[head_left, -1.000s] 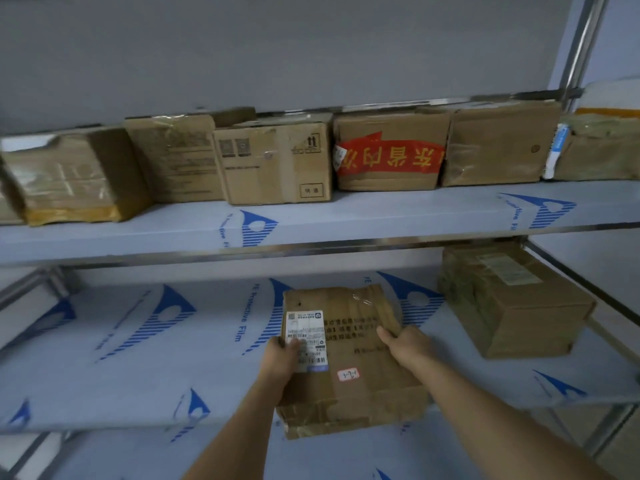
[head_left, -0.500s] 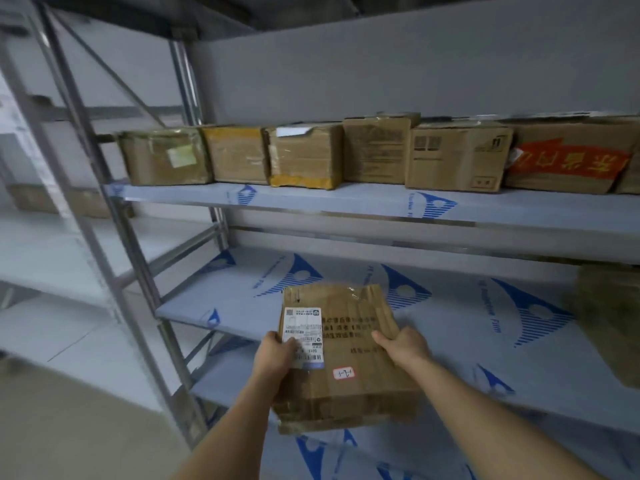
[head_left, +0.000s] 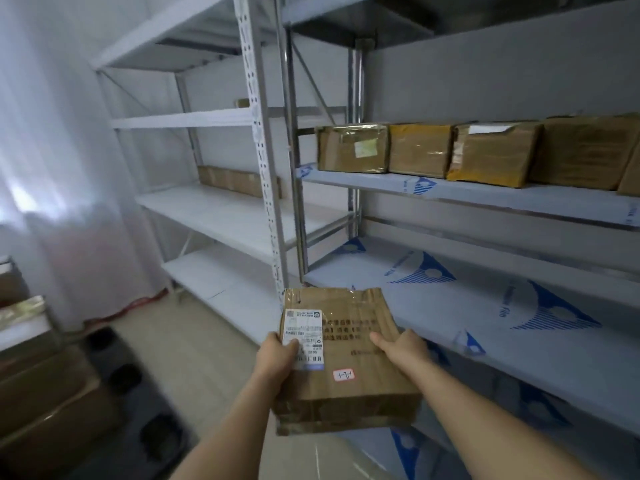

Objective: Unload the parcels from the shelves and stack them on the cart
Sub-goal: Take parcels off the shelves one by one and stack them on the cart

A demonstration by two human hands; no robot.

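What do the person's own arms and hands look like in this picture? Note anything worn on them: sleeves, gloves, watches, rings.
Both forearms are bare as far as the frame shows; no sleeve edge appears. The left hand and the right hand wear no gloves. No watch, band or ring can be seen on the wrists or on the fingers that show. Nothing is marked or taped on either arm.

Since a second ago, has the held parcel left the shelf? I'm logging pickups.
Yes. The parcel, gripped by the left hand and right hand, lay on the lower shelf then; now it is off its left end, over the floor.
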